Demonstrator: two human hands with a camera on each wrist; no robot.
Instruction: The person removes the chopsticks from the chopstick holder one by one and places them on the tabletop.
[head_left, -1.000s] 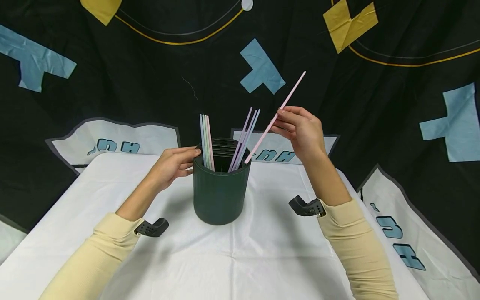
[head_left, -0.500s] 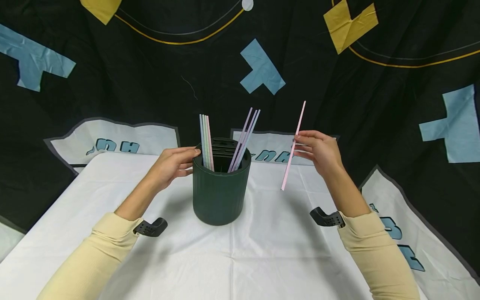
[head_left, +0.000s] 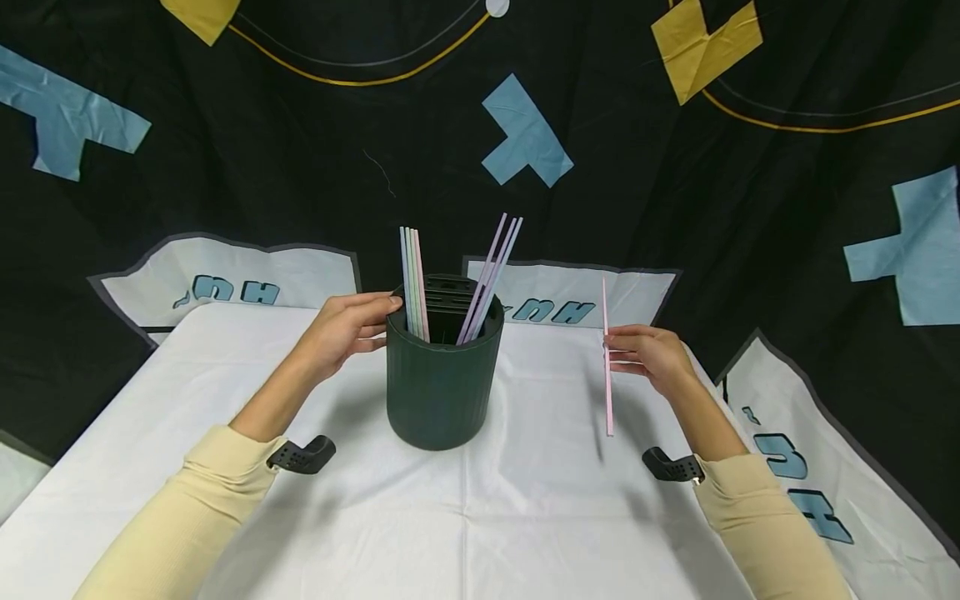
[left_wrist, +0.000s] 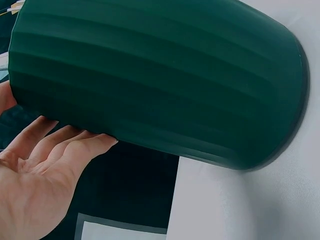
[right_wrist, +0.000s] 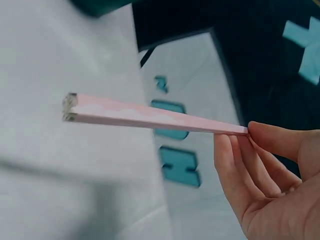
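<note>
A dark green utensil holder (head_left: 442,396) with ribbed sides stands upright on the table. My left hand (head_left: 339,333) holds its left side near the rim, the thumb at the top edge and the fingers along the wall, as the left wrist view shows for the fingers (left_wrist: 82,147). To the right, apart from the holder, my right hand (head_left: 651,358) pinches a pink chopstick (head_left: 608,396) between thumb and fingers. It hangs nearly upright above the cloth. In the right wrist view, the square-sided chopstick (right_wrist: 125,112) points its grey-ended tip toward the camera.
Several pastel chopsticks (head_left: 412,283) lean at the left inside the holder, and purple and blue chopsticks (head_left: 491,279) lean at its right. Dark slotted dividers (head_left: 450,287) sit at the holder's back. White cloth (head_left: 465,533) covers the table; a black printed curtain (head_left: 300,167) hangs behind.
My right hand has lifted the pink chopstick's lower end away from the holder's rim, then moved right and down, turning the chopstick nearly upright. The left hand and holder stay put.
</note>
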